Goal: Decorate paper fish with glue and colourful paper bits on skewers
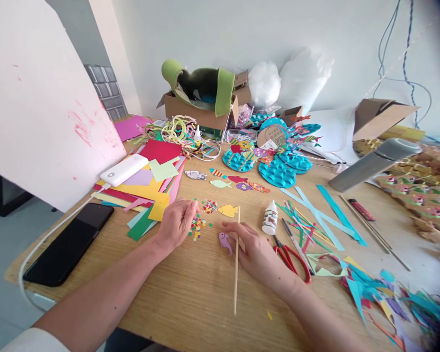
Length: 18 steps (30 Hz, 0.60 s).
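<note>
My right hand holds a thin wooden stick, which stands out to both sides of the fingers. A purple paper fish is at those fingertips; whether they grip it too is hard to tell. My left hand is closed, fingertips curled together beside a scatter of coloured paper dots; anything inside it is hidden. A second pile of dots lies just beyond. Between and ahead of my hands is a yellow paper fish. Several decorated paper fish lie farther back.
Right of my right hand are a white glue bottle, red-handled scissors, a pen and paper strips. A grey flask stands behind. At left are coloured paper sheets, a power bank and a phone.
</note>
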Motion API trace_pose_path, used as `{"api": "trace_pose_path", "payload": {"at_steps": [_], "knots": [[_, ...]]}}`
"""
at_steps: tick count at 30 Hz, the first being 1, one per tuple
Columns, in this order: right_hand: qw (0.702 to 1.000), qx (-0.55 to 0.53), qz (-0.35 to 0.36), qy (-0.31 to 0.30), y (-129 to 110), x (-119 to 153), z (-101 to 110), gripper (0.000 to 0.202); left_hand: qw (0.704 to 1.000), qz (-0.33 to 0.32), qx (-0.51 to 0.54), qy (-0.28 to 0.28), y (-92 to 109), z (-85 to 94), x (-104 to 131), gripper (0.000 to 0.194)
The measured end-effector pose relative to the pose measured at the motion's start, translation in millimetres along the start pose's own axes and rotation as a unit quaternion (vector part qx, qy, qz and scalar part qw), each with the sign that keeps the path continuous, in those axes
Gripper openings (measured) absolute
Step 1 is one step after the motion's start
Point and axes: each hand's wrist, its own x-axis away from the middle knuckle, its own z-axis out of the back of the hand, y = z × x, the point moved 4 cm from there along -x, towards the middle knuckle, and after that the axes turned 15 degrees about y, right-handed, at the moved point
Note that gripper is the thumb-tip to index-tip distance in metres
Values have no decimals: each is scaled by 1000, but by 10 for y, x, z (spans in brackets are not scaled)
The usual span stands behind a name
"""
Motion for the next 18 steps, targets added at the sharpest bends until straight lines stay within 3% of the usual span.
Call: {"api": "trace_pose_path", "payload": {"at_steps": [5, 10, 13, 18], "knots": [[992, 123, 26, -26, 197, -124, -71, 18, 1000, -10, -3, -2, -1, -4, 10, 48], [986, 160, 39, -32, 15, -19, -51, 17, 998, -51, -4, -32, 73, -6, 15, 44], [992, 117, 42, 23, -44, 21, -21, 17, 991, -113, 2, -74, 224, -38, 70, 36], [987, 84, 23, 132, 86, 49, -25, 14, 958, -192, -56, -206, 443, -185, 293, 32]]}}
